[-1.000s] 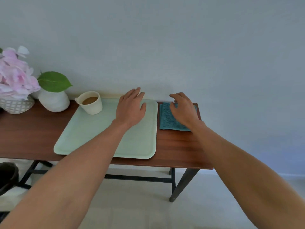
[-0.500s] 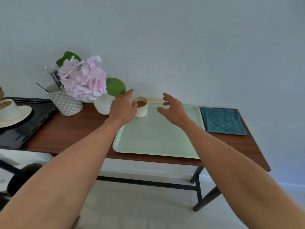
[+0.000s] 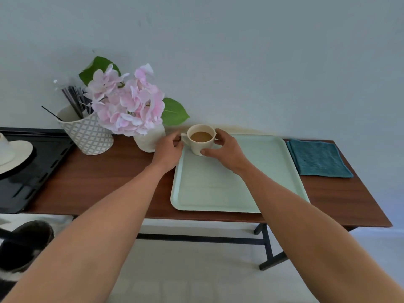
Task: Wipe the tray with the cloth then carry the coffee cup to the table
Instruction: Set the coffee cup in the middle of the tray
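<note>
A cream coffee cup [image 3: 201, 138] full of milky coffee stands at the far left corner of the pale green tray [image 3: 218, 189]. My left hand [image 3: 168, 150] pinches the cup's handle on its left side. My right hand [image 3: 223, 149] wraps the cup's right side, thumb low at the front and fingers behind the rim. The folded teal cloth [image 3: 317, 158] lies flat on the wooden table, to the right of the tray, with no hand on it.
A white vase of pink flowers [image 3: 131, 110] stands just left of the cup. A patterned pot with dark sticks [image 3: 87, 130] is further left. A black tray [image 3: 28, 171] with a cup and saucer [image 3: 11, 154] sits at the left edge. The wall is right behind.
My right hand left the cloth and crossed the tray to the cup. My left hand moved from the tray to the cup's handle. The view has swung left.
</note>
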### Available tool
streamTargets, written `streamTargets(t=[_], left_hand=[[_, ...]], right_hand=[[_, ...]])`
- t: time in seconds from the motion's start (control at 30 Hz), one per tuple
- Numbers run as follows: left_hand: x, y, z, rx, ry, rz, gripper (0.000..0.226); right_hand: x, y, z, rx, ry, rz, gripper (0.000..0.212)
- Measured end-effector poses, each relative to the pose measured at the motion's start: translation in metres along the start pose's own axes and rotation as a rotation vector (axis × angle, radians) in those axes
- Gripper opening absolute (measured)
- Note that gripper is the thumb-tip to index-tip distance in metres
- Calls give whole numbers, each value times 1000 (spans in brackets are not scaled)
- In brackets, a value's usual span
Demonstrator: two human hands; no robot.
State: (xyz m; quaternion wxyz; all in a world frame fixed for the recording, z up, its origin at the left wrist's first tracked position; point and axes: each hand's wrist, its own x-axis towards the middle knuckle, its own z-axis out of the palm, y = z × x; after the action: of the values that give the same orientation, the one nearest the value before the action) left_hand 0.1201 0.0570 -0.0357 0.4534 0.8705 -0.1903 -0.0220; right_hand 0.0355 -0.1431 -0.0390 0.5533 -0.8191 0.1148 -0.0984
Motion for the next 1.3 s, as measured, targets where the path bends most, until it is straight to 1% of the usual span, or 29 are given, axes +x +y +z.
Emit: streamTargets(t=[0.03,0.17,0.27,0.37,0.6,0.87,0.97,1.3], left_hand=[[4,-2,2,-2,-2,-8,37],[13,-5,8,24,48,52,19],[14,-4,10,21,85,82,16],[14,-3,11,19,88,94,14],[6,19,19,-105,62,109,16],[-22,52,44,-135,29,157,16],[-33,62,54,-153,5,143,19],[-59,66,76,-137,-12,102,18]], right_hand=[[2,1,1,27,-4,-2,73],[9,2,2,87,-18,10,69],[11,1,2,98,-16,14,65],[8,0,0,111,-6,4,61],[-11,-3,-26,135,33,-44,63],[-51,2,-65,100,56,-39,66],[-65,6,-77,100,58,-44,64],[-92,24,-93,85,33,-29,62]])
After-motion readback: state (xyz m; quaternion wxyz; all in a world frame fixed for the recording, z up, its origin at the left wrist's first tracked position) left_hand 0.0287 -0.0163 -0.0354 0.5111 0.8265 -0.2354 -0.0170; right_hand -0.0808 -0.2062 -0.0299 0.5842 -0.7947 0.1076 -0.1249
